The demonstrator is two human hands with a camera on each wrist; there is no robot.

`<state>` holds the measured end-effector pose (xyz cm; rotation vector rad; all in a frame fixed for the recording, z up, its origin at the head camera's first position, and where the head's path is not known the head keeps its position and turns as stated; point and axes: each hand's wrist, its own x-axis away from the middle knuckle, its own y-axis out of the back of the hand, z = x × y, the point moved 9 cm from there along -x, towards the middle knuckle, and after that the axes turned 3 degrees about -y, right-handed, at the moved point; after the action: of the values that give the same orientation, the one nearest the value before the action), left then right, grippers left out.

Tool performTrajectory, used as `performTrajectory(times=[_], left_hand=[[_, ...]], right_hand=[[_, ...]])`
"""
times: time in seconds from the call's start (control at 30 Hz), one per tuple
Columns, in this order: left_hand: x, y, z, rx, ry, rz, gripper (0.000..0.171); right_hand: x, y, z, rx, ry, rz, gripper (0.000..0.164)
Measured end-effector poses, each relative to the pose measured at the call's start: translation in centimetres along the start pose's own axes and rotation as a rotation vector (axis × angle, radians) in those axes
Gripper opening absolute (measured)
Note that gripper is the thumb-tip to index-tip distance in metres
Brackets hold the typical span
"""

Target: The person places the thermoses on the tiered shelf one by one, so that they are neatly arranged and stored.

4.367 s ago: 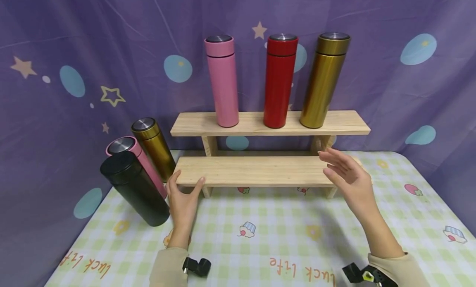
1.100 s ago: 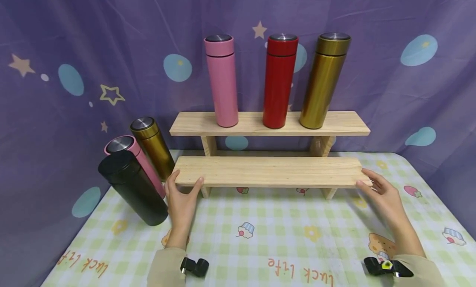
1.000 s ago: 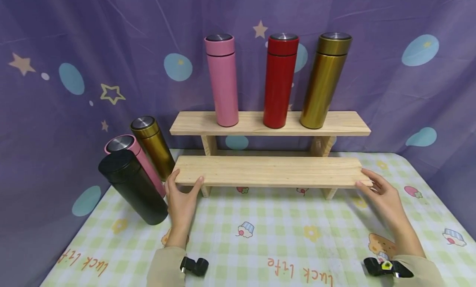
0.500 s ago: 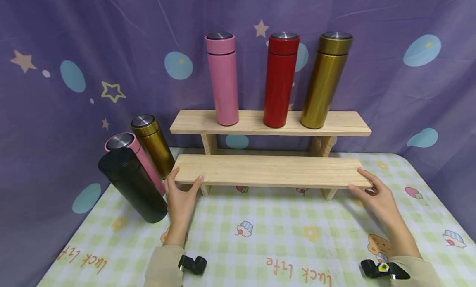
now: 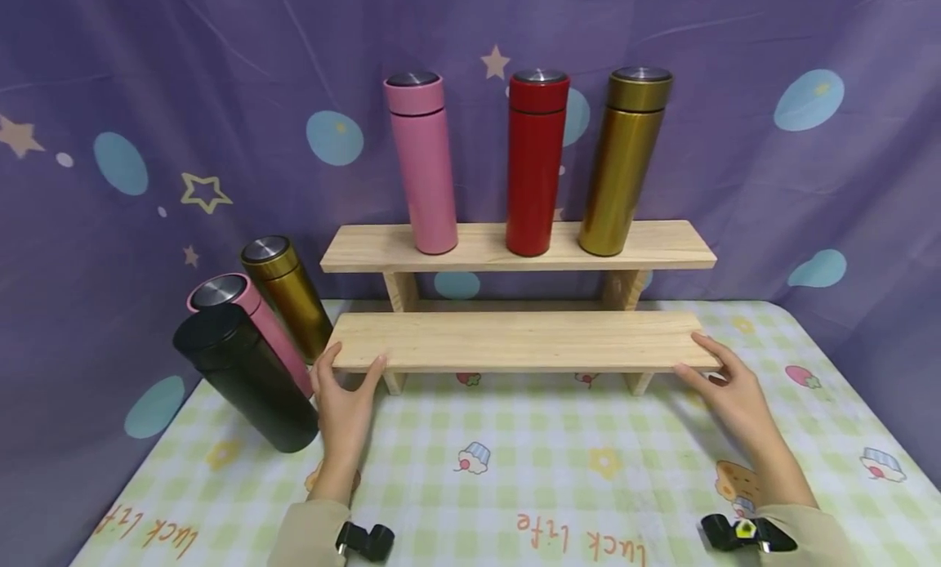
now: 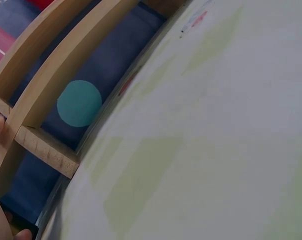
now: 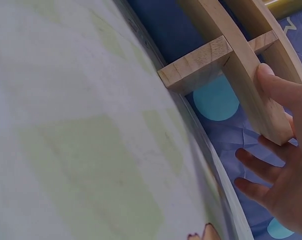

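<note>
A two-tier wooden display shelf (image 5: 515, 340) stands at the back of the table, no bottle on its lower board. My left hand (image 5: 344, 412) grips that board's left front corner, thumb at the front edge and fingers at the end. At the opposite corner my right hand (image 5: 735, 399) does likewise; in the right wrist view its thumb (image 7: 281, 87) lies on the front edge and other fingers spread below the board. On the upper board stand a pink thermos bottle (image 5: 425, 179), a red one (image 5: 537, 175) and a gold one (image 5: 626, 175).
Left of the shelf, a black thermos bottle (image 5: 253, 383), a pink one (image 5: 275, 330) and a gold one (image 5: 290, 293) stand close together near my left hand. A checked cloth (image 5: 544, 444) covers the table. Behind hangs a purple curtain (image 5: 243, 85).
My right hand, earlier raised over the board's right part, has come to its right end and then slid slightly inward along the front edge. My left hand keeps its place; the view has shifted slightly.
</note>
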<state>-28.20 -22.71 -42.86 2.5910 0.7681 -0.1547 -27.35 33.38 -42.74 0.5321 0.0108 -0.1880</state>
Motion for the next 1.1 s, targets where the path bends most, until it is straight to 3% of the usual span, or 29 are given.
performTrajectory(times=[0.3, 0.53, 0.77, 0.97, 1.1], left_hand=[[0.8, 0.4, -0.7, -0.006, -0.021, 0.152, 0.071], [1.9, 1.2, -1.3, -0.079, -0.048, 0.287, 0.071], [3.1, 2.5, -2.3, -0.131, -0.101, 0.360, 0.071], [4.8, 4.3, -2.6, -0.126, -0.079, 0.424, 0.076], [5.6, 6.0, -2.8, -0.137, -0.128, 0.388, 0.073]], right_hand=[[0.2, 0.1, 0.0, 0.020, -0.003, -0.032, 0.075], [0.2, 0.1, 0.3, 0.024, 0.018, -0.030, 0.075], [0.3, 0.0, 0.2, 0.014, 0.031, -0.043, 0.073], [0.3, -0.2, 0.1, -0.001, 0.033, -0.040, 0.074], [0.2, -0.1, 0.1, 0.012, 0.028, -0.037, 0.074]])
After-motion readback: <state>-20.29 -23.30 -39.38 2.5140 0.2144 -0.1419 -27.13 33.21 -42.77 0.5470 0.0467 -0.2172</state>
